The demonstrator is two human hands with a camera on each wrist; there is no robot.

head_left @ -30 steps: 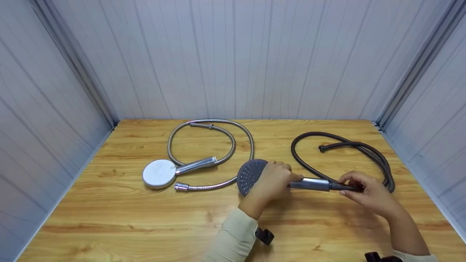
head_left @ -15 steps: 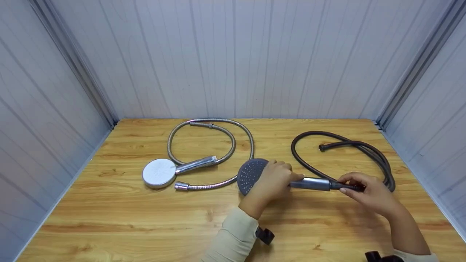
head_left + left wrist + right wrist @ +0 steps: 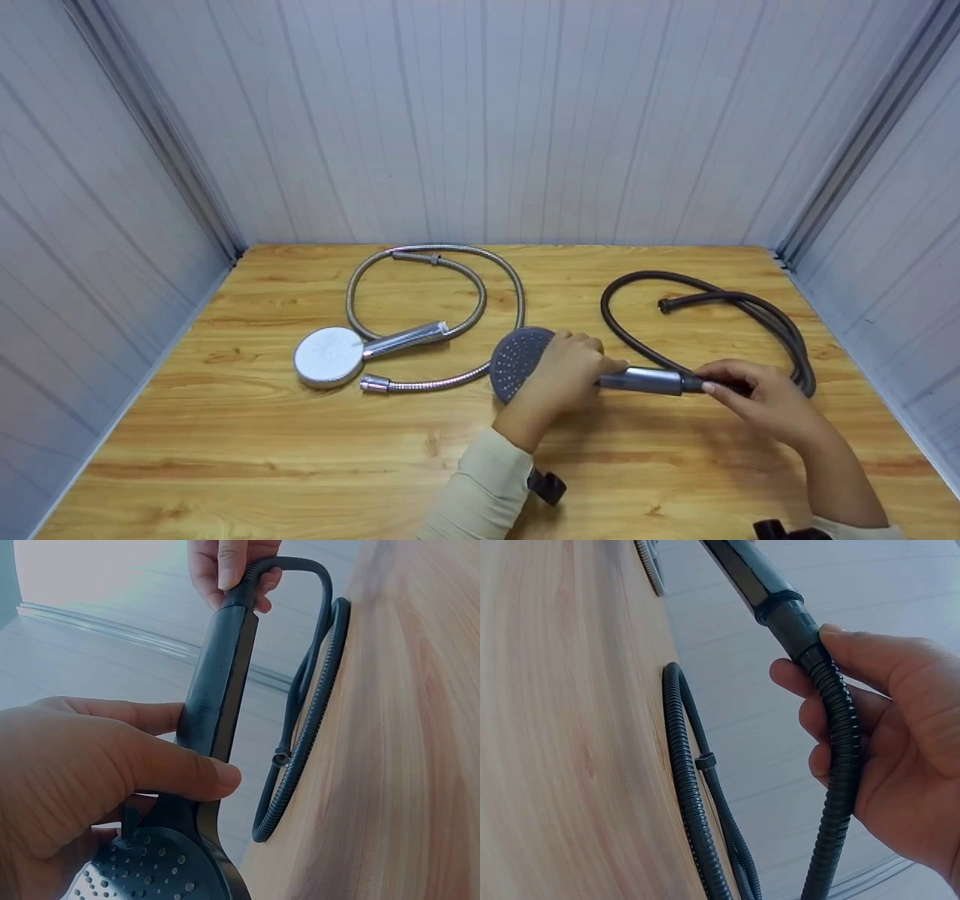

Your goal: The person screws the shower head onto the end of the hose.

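A dark grey shower head (image 3: 517,361) with a long flat-sided handle (image 3: 214,682) is held above the table, its nozzle face up. My left hand (image 3: 570,371) grips it where the handle meets the round head, thumb across the front. At the handle's far end, my right hand (image 3: 765,397) pinches the connector (image 3: 795,630) of a black shower hose (image 3: 832,720) between thumb and fingers. The connector sits right against the handle's end. Behind my right hand the hose loops over the table, and its other end (image 3: 666,305) lies free.
To the left lies a chrome shower head (image 3: 330,358) with a white face, beside a coiled silver hose (image 3: 520,296) with a chrome end fitting (image 3: 374,384). Pale panel walls (image 3: 480,120) enclose the wooden table (image 3: 300,465) at the back and both sides.
My right thumb and fingers shift slightly on the hose connector. My left hand keeps its grip on the shower head, and everything else lies as before.
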